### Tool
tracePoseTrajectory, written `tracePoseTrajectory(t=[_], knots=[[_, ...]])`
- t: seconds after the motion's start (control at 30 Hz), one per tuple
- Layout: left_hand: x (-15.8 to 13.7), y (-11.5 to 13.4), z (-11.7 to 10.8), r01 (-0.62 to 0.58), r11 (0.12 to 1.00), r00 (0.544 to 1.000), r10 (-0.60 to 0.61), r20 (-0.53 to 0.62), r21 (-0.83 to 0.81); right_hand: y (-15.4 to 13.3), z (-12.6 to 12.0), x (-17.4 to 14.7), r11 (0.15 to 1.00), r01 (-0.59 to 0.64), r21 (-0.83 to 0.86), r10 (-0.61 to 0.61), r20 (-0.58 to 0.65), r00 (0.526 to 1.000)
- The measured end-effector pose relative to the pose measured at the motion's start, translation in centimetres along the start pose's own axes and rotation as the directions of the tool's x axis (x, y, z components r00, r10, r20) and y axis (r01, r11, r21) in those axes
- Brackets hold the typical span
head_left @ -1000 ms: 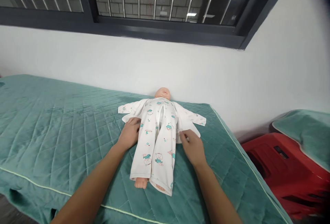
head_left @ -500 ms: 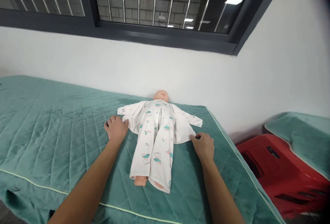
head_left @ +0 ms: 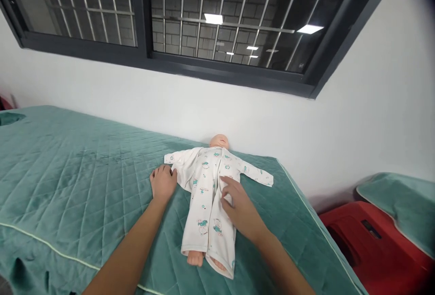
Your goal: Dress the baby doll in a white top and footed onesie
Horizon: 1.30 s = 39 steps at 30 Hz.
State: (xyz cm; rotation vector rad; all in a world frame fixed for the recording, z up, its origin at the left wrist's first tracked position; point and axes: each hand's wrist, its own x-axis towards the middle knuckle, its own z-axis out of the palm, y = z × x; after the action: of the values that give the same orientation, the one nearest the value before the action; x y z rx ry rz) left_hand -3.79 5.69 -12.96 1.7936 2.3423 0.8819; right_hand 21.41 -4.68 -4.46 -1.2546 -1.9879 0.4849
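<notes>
A baby doll (head_left: 219, 141) lies on its back with its head against the wall, dressed in white printed pants and a white baby shirt (head_left: 255, 175). The pants (head_left: 203, 222) reach its feet, which peek out at the hems. Beside the doll on the left, my left hand (head_left: 164, 182) is closed at the edge of the shirt's left front flap, which is spread out with its plain inner side up. The right flap lies across the doll's chest, printed side up. Over it hovers or rests my right hand (head_left: 239, 206), thumb and forefinger apart; whether it touches the cloth I cannot tell.
Green quilted bedding (head_left: 102, 168) covers the bed, its light piping along the front and right edges. To the right stands a red plastic stool (head_left: 384, 240) with green cloth (head_left: 401, 204) over it. A barred window (head_left: 224, 18) is set in the white wall behind.
My right hand has moved left from the doll's right side to its middle, and the right shirt flap has folded over the chest. My left hand stays at the left flap. The view tilted up slightly.
</notes>
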Motion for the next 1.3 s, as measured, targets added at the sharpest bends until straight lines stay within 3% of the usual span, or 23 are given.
tracePoseTrajectory(t=[0.1,0.23,0.3,0.4,0.47,0.53,0.67,0.8,0.87,0.93,1.0,1.07,1.1,1.13,1.2,1.23,1.27,1.3], knots=[[0.0,0.0,0.2,-0.011,1.0,1.0,0.011,-0.008,0.001,0.4,0.0,-1.1,1.0,-0.01,-0.029,0.01,-0.008,1.0],[-0.1,-0.1,0.1,-0.044,0.998,0.999,0.044,0.008,-0.034,1.4,-0.1,-0.3,0.993,-0.084,0.077,0.097,-0.18,0.979],[-0.2,-0.1,0.0,-0.046,0.997,0.999,0.047,0.014,-0.057,1.7,-0.2,0.9,0.988,-0.111,0.111,0.139,-0.29,0.947],[-0.1,-0.1,-0.1,-0.039,0.996,0.999,0.039,0.001,-0.083,2.2,-0.5,3.8,0.973,-0.164,0.162,0.221,-0.455,0.863],[-0.1,-0.1,0.0,-0.043,0.995,0.999,0.042,-0.01,-0.089,2.9,-0.9,6.4,0.959,-0.213,0.186,0.28,-0.506,0.816],[0.0,0.0,0.2,-0.05,0.995,0.999,0.048,-0.016,-0.089,3.9,-1.2,9.2,0.947,-0.282,0.153,0.32,-0.484,0.814],[0.2,0.1,0.6,-0.073,0.992,0.997,0.073,-0.002,-0.103,6.3,-0.5,13.2,0.925,-0.372,0.078,0.374,-0.358,0.856],[1.2,0.7,0.9,-0.095,0.98,0.995,0.099,0.009,-0.175,7.3,0.9,13.5,0.93,-0.361,0.074,0.362,-0.363,0.858],[1.9,1.4,0.7,-0.032,0.959,0.998,0.047,0.045,-0.283,7.6,1.2,13.1,0.93,-0.351,0.109,0.366,-0.367,0.855],[2.2,2.5,0.2,0.082,0.879,0.993,-0.033,0.111,-0.47,7.8,1.1,12.9,0.932,-0.335,0.139,0.363,-0.373,0.854],[1.8,4.0,-0.7,0.154,0.741,0.985,-0.061,0.163,-0.654,8.1,1.0,12.9,0.933,-0.322,0.159,0.358,-0.36,0.861],[0.7,5.7,-1.8,0.087,0.662,0.987,0.042,0.153,-0.745,8.3,0.7,12.9,0.927,-0.327,0.184,0.371,-0.321,0.872],[0.1,6.5,-2.3,-0.012,0.658,0.975,0.174,0.136,-0.753,8.5,0.6,13.0,0.92,-0.336,0.2,0.383,-0.296,0.875],[-0.5,7.2,-2.8,-0.157,0.651,0.923,0.363,0.124,-0.742,8.6,0.5,13.0,0.915,-0.342,0.214,0.392,-0.27,0.88],[-1.5,8.1,-3.5,-0.447,0.568,0.742,0.667,0.068,-0.691,8.8,0.4,12.9,0.91,-0.342,0.232,0.393,-0.229,0.89],[-1.7,8.4,-3.7,-0.541,0.518,0.661,0.749,0.047,-0.663,8.8,0.4,12.9,0.911,-0.337,0.237,0.388,-0.218,0.896],[-1.9,8.5,-3.7,-0.594,0.482,0.616,0.788,0.022,-0.644,8.9,0.4,12.8,0.912,-0.332,0.241,0.383,-0.211,0.899],[-1.9,8.5,-3.7,-0.608,0.466,0.61,0.793,-0.001,-0.643,8.9,0.5,12.8,0.911,-0.331,0.244,0.383,-0.207,0.901]])
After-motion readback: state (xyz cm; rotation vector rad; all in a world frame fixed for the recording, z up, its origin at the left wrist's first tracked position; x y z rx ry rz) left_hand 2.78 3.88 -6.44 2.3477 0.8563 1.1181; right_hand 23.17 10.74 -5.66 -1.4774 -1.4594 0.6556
